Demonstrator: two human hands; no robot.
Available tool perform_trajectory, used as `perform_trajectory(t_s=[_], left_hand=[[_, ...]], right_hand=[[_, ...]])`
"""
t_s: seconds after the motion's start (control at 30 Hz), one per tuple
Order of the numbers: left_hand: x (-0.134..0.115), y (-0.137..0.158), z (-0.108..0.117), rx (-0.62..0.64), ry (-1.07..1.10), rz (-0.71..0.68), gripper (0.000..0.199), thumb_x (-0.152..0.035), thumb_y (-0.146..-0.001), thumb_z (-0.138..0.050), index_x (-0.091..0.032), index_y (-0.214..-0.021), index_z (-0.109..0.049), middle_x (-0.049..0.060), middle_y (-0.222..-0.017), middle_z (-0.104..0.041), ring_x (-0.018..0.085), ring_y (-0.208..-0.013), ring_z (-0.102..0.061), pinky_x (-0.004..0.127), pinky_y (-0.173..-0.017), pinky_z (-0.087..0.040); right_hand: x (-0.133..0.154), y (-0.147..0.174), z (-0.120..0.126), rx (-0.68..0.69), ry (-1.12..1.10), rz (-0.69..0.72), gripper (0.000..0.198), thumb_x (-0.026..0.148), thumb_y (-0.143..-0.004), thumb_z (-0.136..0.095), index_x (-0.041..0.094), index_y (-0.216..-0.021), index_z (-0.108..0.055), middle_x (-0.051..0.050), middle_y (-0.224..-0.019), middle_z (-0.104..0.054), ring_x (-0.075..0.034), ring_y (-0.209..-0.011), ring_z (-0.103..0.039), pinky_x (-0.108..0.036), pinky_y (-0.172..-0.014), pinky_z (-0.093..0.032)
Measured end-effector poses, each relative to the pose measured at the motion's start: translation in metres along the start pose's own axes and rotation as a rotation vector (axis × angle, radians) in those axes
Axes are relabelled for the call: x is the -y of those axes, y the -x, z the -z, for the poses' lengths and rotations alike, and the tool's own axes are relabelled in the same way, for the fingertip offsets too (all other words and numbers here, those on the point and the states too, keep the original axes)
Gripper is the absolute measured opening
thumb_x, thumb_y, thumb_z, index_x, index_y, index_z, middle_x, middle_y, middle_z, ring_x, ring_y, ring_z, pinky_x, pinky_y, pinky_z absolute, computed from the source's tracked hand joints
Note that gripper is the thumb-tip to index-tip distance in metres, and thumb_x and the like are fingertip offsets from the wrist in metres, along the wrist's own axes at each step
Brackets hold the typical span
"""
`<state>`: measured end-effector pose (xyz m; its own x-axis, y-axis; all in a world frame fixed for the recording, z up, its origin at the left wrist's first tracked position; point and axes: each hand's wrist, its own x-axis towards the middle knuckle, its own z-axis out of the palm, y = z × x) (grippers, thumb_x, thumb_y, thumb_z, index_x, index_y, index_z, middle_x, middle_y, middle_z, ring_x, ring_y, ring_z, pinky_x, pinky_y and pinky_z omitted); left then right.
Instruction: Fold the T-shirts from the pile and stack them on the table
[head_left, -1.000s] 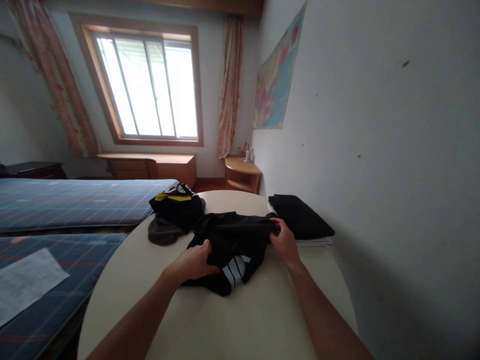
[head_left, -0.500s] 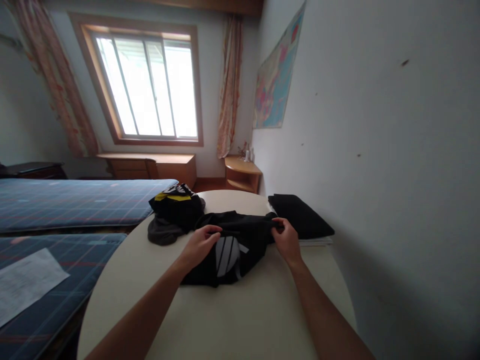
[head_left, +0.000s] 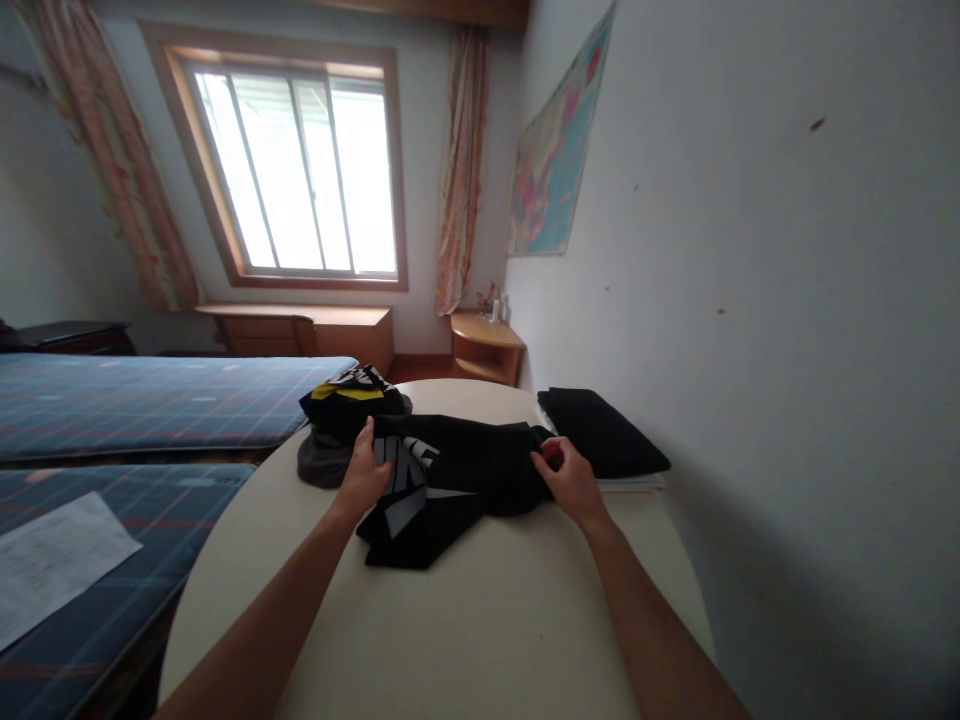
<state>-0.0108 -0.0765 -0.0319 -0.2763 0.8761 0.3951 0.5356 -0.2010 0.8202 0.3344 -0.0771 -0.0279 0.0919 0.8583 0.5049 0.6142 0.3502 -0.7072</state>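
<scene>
A black garment (head_left: 480, 465) with a grey and white print lies partly folded on the round cream table (head_left: 480, 620). At its left end is my left hand (head_left: 363, 480), with thumb and index finger spread apart and the thumb against the printed cloth. My right hand (head_left: 571, 482) pinches the garment's right end, fingers and thumb curled together. What kind of garment it is, I cannot tell. Just behind my left hand sits a bunched pile of dark clothing (head_left: 352, 410) with a yellow stripe.
A folded black cloth (head_left: 600, 430) rests on white sheets (head_left: 634, 484) at the table's right edge, close to the wall (head_left: 810, 400). Left of the table are plaid mattresses (head_left: 165, 400), one with a paper (head_left: 60, 565) on it. A corner shelf (head_left: 486, 330) stands beyond.
My left hand has moved left, its pinch on the cloth opened. The garment's left part now lies differently, with more of the print showing. My right hand stays at the right end.
</scene>
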Motion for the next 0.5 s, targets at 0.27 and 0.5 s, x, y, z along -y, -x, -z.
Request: perform_trajectory(t_s=[0.27,0.5], left_hand=[[0.041,-0.013,0.006,-0.001,-0.003,0.124,0.083,-0.008,-0.069,-0.069,-0.016,-0.146,-0.038,0.012,-0.125,-0.064,0.024,-0.117,-0.061,0.034,-0.101,-0.047],[0.040,-0.016,0.013,-0.005,0.063,0.150,0.063,-0.017,-0.068,-0.070,-0.017,-0.130,-0.058,0.005,-0.086,-0.072,0.020,-0.079,-0.069,0.027,-0.071,-0.055]], right_hand=[[-0.004,0.015,-0.001,0.554,0.162,0.185,0.097,0.039,-0.047,-0.088,0.022,-0.134,-0.051,-0.013,-0.148,-0.042,-0.034,-0.145,-0.024,-0.051,-0.117,-0.025],[0.005,0.004,0.005,0.407,0.127,0.245,0.024,0.043,-0.082,-0.066,0.020,-0.087,-0.070,-0.008,-0.101,-0.067,-0.022,-0.094,-0.063,-0.036,-0.088,-0.048]])
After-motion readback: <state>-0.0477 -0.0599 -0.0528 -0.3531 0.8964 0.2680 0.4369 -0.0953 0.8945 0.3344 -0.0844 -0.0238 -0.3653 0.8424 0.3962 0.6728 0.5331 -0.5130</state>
